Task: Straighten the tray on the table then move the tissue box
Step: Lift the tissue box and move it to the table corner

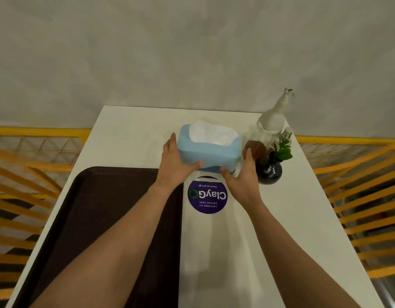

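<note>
We clasp the tissue box (208, 150) between left hand (176, 162) and right hand (243, 174); tray (98, 218) at 8 o'clock looks squared. Next: lift clear of the vase (270, 172).

a round purple sticker (207, 196) lay on the white table (129, 138), its print upside down to the camera. it read "claygo" in large letters, with "clean as you go" and "let's keep our pantries clean" in small print. nothing else carried readable text.
</note>
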